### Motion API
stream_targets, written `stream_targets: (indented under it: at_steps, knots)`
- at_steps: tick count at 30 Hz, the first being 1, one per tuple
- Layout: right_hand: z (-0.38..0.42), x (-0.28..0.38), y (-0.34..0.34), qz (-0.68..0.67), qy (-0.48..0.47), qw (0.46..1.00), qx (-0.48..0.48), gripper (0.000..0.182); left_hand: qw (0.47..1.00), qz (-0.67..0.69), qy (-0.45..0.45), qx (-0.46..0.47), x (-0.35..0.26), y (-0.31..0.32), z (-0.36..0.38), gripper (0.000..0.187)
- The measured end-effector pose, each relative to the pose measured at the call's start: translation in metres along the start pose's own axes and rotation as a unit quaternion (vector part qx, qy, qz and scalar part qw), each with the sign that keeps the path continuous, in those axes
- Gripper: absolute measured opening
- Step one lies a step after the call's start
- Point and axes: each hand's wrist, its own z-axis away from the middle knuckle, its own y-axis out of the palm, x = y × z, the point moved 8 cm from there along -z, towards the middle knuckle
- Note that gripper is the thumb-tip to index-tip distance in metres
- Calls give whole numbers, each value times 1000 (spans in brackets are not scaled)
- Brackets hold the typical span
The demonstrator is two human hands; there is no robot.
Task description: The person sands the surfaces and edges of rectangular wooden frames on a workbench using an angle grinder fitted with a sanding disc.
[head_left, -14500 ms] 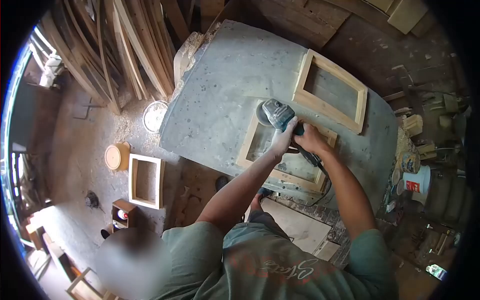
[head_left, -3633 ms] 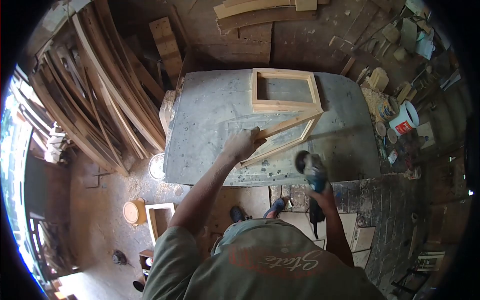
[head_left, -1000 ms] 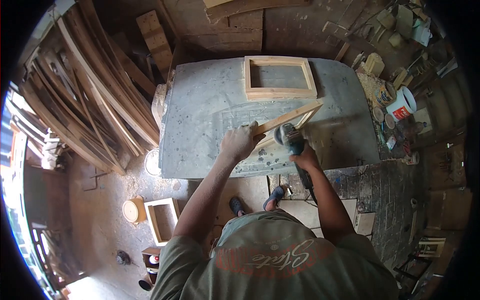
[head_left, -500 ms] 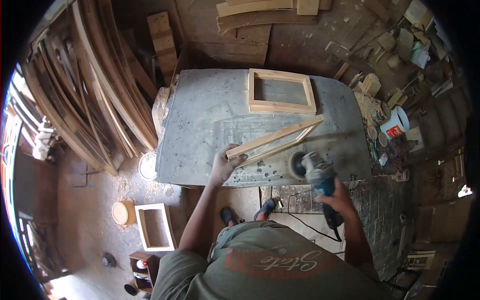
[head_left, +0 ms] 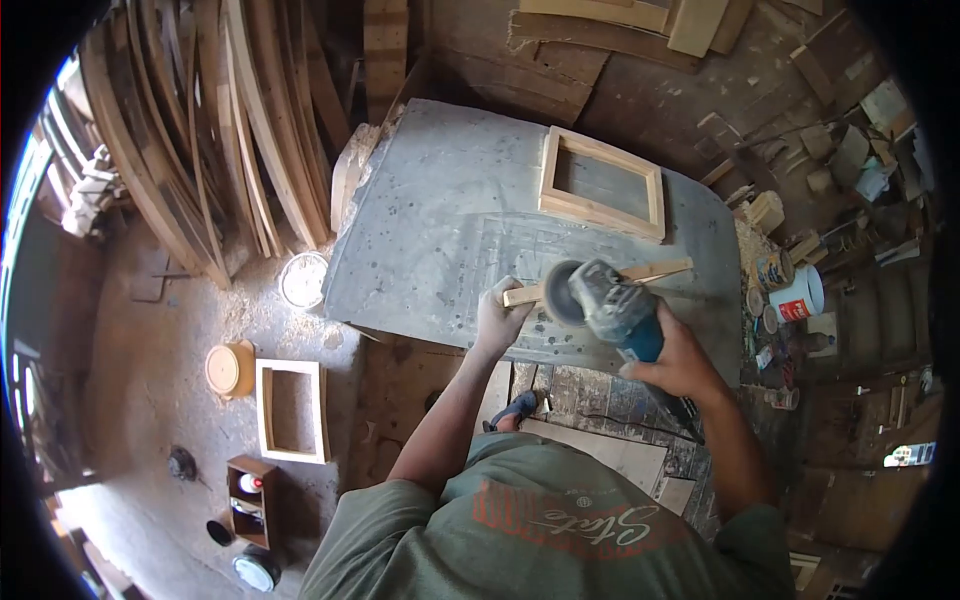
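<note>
My left hand [head_left: 502, 318] grips the near left corner of a wooden frame [head_left: 655, 270], which stands on edge over the grey worktable [head_left: 420, 215]. Wrapped round the body of a teal angle grinder [head_left: 622, 318] is my right hand [head_left: 680, 355]. The grinder's round disc [head_left: 565, 293] overlaps the frame's upper rail, close to my left fingers, and its head hides much of the frame. Farther back on the table lies a second wooden frame [head_left: 602, 184], flat.
Long boards [head_left: 265, 120] lean at the left. A third frame [head_left: 292, 410] and a round tub [head_left: 230, 369] rest on the floor, left of me. A white bucket [head_left: 797, 293] and small containers stand at the table's right. The grinder's cord [head_left: 685, 425] hangs near my right forearm.
The grinder has moved left and up onto the frame's rail. The held frame has tipped more upright, showing mostly its edge. My view has turned and shifted.
</note>
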Motion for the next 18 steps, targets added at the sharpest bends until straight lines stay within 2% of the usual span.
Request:
stream_targets:
  at_steps: [1,4,5,8,9,12,13,16,18]
  knots:
    - [-5,11,9,14,-8,1000,21,87,998,-36,-48,36,11,2,0,20]
    - [-14,39,28,57,-2,996,72,88,989,-56,137,-3,-30,-5,0,38]
    - [-15,46,32,66,-10,995,77,88,993,-5,111,41,-11,-1,2,53]
    - [-17,48,29,66,-19,995,73,88,991,-44,122,16,-21,-3,1,47]
    - [-16,42,23,58,-21,996,67,87,992,-79,94,5,-24,-2,-2,34]
    - [-13,32,9,51,-4,997,54,87,996,-44,-59,46,7,2,-1,21]
    - [-12,28,7,49,-6,998,49,87,998,-34,-33,29,6,1,0,16]
    - [-15,32,16,53,-24,997,54,87,999,-18,-23,23,6,2,0,24]
    - [-19,40,27,61,-23,995,71,87,997,-4,79,18,-17,-3,-1,35]
